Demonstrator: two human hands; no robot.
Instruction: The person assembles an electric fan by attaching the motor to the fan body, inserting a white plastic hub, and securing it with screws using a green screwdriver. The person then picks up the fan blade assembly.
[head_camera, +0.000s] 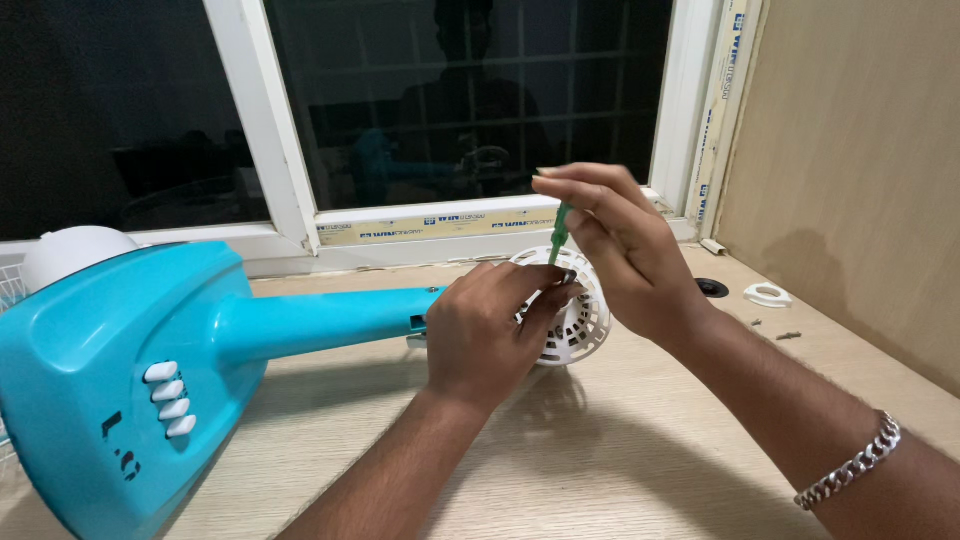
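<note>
A turquoise table fan (150, 350) lies on its side on the wooden desk (620, 460), its base at the left and its neck pointing right. At the neck's end is the white slotted motor housing (580, 325). My left hand (485, 335) grips that housing from the front. My right hand (620, 250) holds a green-handled screwdriver (559, 232) upright, its tip down on the top of the housing. A silver chain bracelet is on my right wrist.
A white ring-shaped part (768, 295) and a few small screws (788, 335) lie at the desk's back right, near a round dark hole (712, 288). A white window frame (440, 225) runs behind the desk; a brown wall panel stands at right.
</note>
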